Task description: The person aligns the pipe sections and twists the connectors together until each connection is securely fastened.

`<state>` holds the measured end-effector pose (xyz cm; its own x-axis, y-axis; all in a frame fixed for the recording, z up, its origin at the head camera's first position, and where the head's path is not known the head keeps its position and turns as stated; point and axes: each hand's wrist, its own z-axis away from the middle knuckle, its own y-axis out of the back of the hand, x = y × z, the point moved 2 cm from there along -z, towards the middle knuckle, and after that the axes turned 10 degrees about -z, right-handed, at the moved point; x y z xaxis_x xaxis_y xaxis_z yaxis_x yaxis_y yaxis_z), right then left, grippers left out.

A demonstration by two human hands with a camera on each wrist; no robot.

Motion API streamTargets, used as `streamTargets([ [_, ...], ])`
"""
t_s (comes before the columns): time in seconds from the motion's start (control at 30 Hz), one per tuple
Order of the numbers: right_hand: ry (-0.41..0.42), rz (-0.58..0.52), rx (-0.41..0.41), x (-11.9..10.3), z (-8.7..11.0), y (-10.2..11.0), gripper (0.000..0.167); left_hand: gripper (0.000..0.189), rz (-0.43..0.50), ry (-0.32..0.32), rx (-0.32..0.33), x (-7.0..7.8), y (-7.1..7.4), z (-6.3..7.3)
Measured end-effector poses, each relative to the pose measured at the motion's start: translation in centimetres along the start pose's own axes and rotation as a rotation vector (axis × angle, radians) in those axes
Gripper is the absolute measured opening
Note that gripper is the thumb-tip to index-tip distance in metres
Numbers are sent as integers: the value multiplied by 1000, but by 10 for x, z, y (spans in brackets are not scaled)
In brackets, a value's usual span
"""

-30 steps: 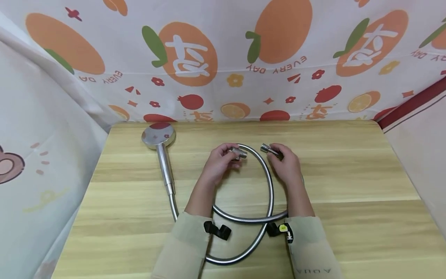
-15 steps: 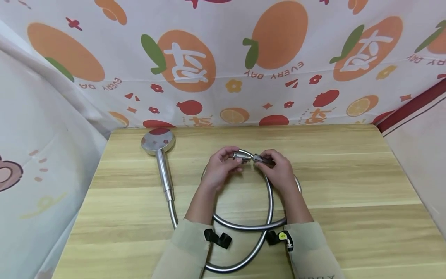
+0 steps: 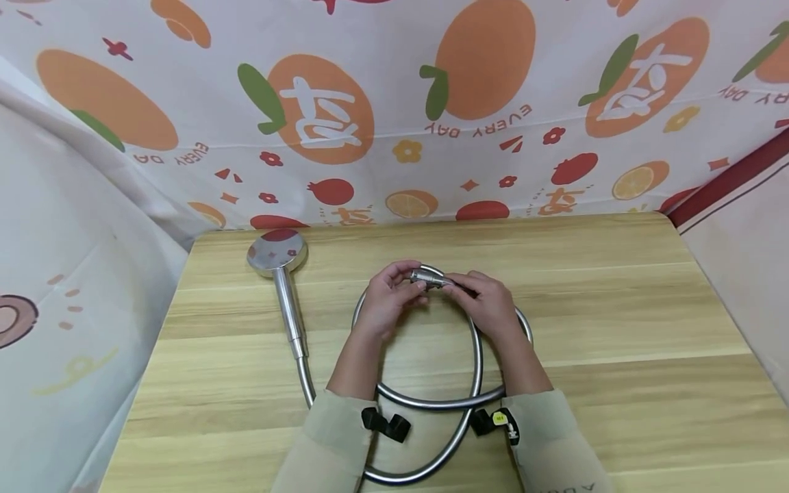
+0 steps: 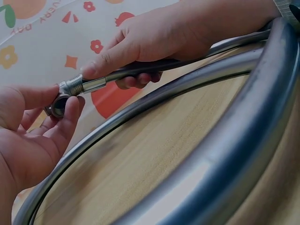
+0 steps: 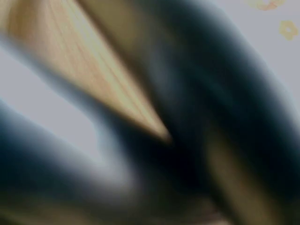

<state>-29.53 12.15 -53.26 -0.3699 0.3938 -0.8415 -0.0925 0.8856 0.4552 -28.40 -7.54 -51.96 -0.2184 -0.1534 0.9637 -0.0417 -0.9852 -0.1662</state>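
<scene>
My left hand [image 3: 390, 300] pinches a small metal pipe fitting [image 3: 424, 276] between thumb and fingers. In the left wrist view, the fitting [image 4: 59, 106] shows a round threaded opening facing the camera. The right hand [image 3: 487, 305] grips the end of a grey metal shower hose [image 4: 136, 69], thumb on top near its tip. That bright hose end [image 4: 96, 84] meets the fitting's ribbed collar [image 4: 74, 86]; how far it sits inside cannot be told. Blurred, close-up dark hose [image 5: 61, 112] fills the right wrist view, and no hand is recognizable there.
A chrome hand shower [image 3: 288, 301] lies on the left of the wooden table [image 3: 616, 308], joined to a hose [image 3: 305, 380]. Hose loops [image 3: 431, 405] cross between the forearms. A fruit-print curtain [image 3: 394, 123] hangs behind the table's back edge.
My right hand has moved left, bringing the hose end from apart to meeting the fitting. The left hand keeps its pinch nearly in place.
</scene>
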Motion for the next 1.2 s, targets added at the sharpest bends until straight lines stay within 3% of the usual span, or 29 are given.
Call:
streamTargets([
  [0.53,-152,114,-51,1,0,2,39,34,-182,27,24,-1,-3,0],
  [0.77,-209,14,-70,3,2,2,31,34,-264,18,54,-2,-1,-1],
  [0.9,-203,-47,-94,6,2,-1,32,35,-264,10,76,-3,1,-2],
  [1.07,-156,-42,-70,6,0,-1,24,35,-274,4,78,-2,3,-3],
  [1.2,-152,-18,-69,4,-1,-1,28,35,-276,-9,93,-1,4,-3],
])
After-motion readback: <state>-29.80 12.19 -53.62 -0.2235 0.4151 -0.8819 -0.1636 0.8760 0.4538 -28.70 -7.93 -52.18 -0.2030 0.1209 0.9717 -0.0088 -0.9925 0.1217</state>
